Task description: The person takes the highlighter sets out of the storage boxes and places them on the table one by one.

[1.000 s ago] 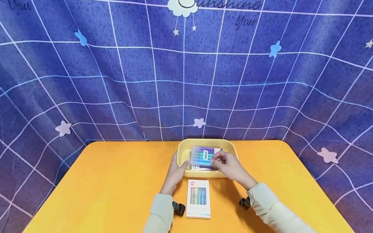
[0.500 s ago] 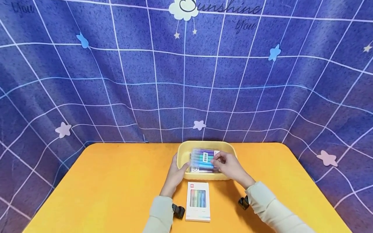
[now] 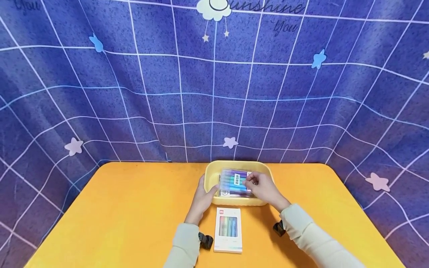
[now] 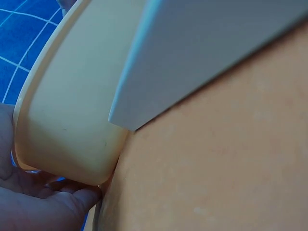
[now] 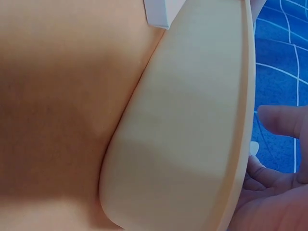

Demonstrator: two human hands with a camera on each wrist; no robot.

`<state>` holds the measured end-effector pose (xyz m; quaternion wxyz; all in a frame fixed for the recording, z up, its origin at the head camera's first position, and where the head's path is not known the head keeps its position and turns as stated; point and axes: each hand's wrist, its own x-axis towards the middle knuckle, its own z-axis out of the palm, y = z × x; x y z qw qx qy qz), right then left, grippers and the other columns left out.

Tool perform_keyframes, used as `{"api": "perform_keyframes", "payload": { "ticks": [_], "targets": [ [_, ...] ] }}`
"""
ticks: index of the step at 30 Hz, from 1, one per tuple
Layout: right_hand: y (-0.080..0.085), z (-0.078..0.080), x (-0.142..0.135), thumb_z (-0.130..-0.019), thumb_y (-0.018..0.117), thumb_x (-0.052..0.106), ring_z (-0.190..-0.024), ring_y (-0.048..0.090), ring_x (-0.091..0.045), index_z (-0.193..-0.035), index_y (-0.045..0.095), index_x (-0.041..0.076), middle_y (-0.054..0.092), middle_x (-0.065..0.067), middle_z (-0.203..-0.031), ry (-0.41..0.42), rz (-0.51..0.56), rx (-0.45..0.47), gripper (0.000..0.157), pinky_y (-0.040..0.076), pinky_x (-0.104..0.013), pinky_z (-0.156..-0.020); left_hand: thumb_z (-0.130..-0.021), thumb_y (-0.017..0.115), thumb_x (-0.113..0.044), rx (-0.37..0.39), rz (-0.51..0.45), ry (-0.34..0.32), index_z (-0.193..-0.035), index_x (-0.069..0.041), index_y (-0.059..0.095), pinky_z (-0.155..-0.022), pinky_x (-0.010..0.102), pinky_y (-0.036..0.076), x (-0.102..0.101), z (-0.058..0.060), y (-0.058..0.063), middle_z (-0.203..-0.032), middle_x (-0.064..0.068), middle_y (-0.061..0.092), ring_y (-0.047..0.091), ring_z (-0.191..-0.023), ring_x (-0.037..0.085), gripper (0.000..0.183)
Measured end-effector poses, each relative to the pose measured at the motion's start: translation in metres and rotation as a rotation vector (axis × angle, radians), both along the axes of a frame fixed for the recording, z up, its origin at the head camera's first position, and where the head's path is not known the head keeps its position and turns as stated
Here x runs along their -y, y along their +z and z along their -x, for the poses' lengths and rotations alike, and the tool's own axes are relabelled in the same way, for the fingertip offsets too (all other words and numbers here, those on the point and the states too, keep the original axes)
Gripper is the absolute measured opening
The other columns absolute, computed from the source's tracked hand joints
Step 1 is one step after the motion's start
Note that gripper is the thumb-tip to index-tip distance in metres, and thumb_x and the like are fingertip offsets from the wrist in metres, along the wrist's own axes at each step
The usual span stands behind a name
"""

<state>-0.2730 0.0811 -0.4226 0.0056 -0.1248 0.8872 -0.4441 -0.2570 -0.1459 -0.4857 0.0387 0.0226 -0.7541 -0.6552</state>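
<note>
A pale yellow plastic bin (image 3: 210, 175) stands near the table's back edge. My left hand (image 3: 201, 197) grips its left end, thumb over the rim and fingers outside. The left wrist view shows that hand (image 4: 43, 202) wrapped around the lower corner. Inside the bin, a clear pack of coloured pens (image 3: 229, 182) with a white label lies over other flat packs. My right hand (image 3: 264, 188) reaches over the right side and pinches this pack near its right edge. In the right wrist view the bin's wall hides the fingertips of my right hand (image 5: 279, 192).
A white box of pens (image 3: 228, 243) with a clear window lies just in front of the bin, between my forearms. The yellow table (image 3: 140, 216) ends against a blue curtain (image 3: 161, 85) with white grid lines and stars.
The pen pack shifts slightly within the bin, and my right hand moves a little with it. My left hand keeps its place on the bin; the view itself sways slightly.
</note>
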Motion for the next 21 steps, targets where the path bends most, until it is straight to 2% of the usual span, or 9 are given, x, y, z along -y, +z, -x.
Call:
{"api": "perform_keyframes", "payload": {
  "ticks": [10, 21],
  "targets": [
    [0.004, 0.007, 0.004, -0.094, 0.069, 0.015, -0.072, 0.056, -0.014, -0.095, 0.066, 0.004, 0.066, -0.007, -0.082, -0.019, -0.078, -0.088, 0.012, 0.046, -0.023, -0.064, -0.099, 0.062, -0.021, -0.016, -0.003, -0.007, -0.159, -0.012, 0.024, -0.123, 0.057, 0.029, 0.002, 0.003, -0.002, -0.161, 0.019, 0.037, 0.036, -0.149, 0.039, 0.072],
    [0.003, 0.013, 0.006, -0.092, 0.071, 0.018, -0.076, 0.06, -0.013, -0.094, 0.065, 0.007, 0.068, -0.006, -0.086, -0.032, -0.146, -0.116, 0.012, 0.05, -0.027, -0.071, -0.099, 0.061, -0.019, -0.022, -0.015, -0.009, -0.159, -0.01, 0.024, -0.123, 0.056, 0.029, 0.001, 0.001, -0.001, -0.159, 0.019, 0.039, 0.037, -0.148, 0.039, 0.071]
  ]
}}
